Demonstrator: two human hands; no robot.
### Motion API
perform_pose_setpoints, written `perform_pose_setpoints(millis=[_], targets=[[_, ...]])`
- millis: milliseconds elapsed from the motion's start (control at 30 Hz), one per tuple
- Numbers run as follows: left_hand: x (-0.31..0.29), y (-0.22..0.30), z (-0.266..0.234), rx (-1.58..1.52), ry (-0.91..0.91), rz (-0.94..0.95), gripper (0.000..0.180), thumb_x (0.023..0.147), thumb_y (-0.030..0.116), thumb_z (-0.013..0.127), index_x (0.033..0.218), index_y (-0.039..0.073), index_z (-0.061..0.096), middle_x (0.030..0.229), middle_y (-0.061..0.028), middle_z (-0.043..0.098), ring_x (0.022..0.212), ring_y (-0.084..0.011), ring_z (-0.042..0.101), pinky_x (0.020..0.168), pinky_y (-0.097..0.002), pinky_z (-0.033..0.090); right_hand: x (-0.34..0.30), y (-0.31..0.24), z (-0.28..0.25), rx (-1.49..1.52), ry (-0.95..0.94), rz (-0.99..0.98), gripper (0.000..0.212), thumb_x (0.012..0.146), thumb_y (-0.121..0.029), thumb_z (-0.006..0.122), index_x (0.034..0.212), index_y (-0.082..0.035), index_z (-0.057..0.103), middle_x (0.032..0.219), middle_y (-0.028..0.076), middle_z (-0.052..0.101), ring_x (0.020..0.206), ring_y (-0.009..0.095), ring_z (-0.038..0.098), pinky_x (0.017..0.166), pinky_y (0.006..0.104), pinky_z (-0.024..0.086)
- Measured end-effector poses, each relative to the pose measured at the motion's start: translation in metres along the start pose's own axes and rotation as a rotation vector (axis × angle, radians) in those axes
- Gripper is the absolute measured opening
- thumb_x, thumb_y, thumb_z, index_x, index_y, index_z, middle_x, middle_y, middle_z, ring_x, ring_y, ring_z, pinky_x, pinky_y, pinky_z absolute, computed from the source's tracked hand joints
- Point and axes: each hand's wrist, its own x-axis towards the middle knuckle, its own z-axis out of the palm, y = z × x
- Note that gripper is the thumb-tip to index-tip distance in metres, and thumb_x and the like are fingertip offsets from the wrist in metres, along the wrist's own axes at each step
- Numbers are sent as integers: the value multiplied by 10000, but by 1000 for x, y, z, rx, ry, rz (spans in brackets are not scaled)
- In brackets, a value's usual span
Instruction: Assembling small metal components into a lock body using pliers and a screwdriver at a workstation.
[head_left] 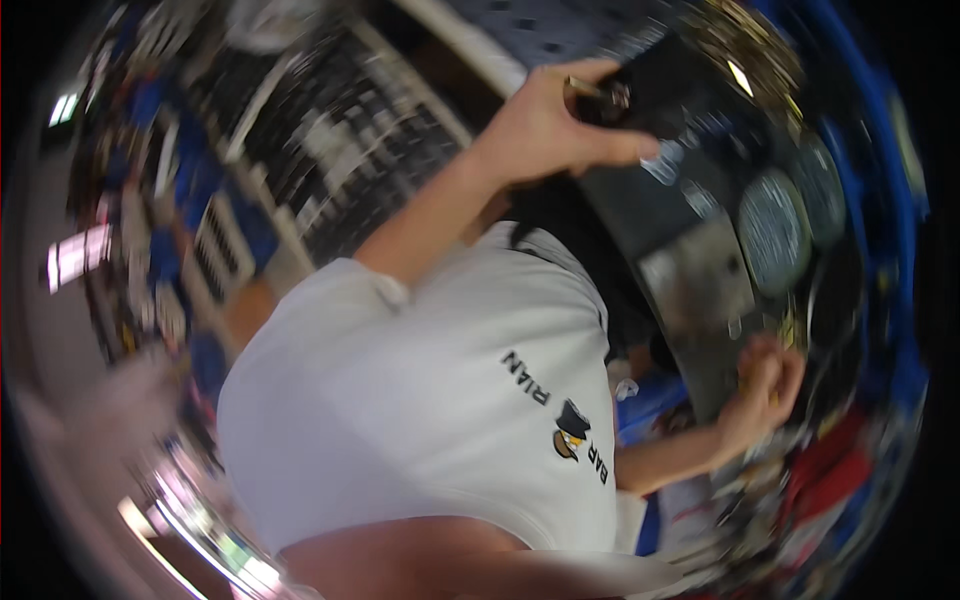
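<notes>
White T-shirt (420, 400) fills the middle of the badly blurred and tilted view, with a bare strip of skin under it at 6 o'clock. From its sleeve the left hand (555, 125) reaches up toward 12 o'clock, its grip closed around a dark object (650, 95) that it holds above the desk (690, 270). A small brass-coloured piece (590, 88) sits at the fingertips against that object; whether it is pinched on its own or is part of the object cannot be told. The right hand (770, 385) is at 3 o'clock, well apart from the left, curled into a fist just beside the desk's edge; I cannot tell whether anything is inside it. 2 round grey discs (770, 225) lie on the desk between the hands, and blurred racks (330, 150) stand at 10 o'clock.

By my reading the step in hand is working the brass piece at the dark object while 1 hand alone steadies it. Whatever follows calls for a firm hold there, and probably for the right hand to open and come across
</notes>
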Motion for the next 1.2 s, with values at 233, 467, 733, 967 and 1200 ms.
perform_pose_setpoints(millis=[233,467,733,967,1200], targets=[[-69,-93,-280,348,1156,96,409,799,301,922,1043,-2,796,827,-37,748,655,-106,646,629,-276,523,37,94,-63,572,10,43,591,1108,-521,469,1055,25,689,851,108,634,713,207,551,624,343,433],[-123,-226,-372,275,1621,-162,281,790,219,896,805,0,719,646,-57,658,524,-154,586,512,-321,434,18,89,-52,475,247,-83,652,1008,-586,459,1009,35,659,815,127,612,707,242,561,619,361,440],[-34,-225,-243,-250,1300,23,262,885,153,879,1025,4,715,878,-69,749,701,-138,709,565,-256,492,33,86,-42,362,308,-40,569,1114,-477,415,1113,28,677,922,110,643,774,199,565,665,335,441],[42,-317,-306,170,1527,78,759,939,14,712,1546,-137,282,927,-155,738,772,-216,727,689,-334,576,19,68,-26,449,336,-34,611,1115,-505,401,1122,45,666,915,107,628,777,206,567,669,335,442],[34,-283,-284,-122,1258,38,821,987,-7,644,1638,-45,146,960,-147,767,793,-212,732,682,-311,534,14,72,-30,551,331,-30,624,1116,-511,401,1118,58,657,900,103,603,751,200,533,662,327,425]])
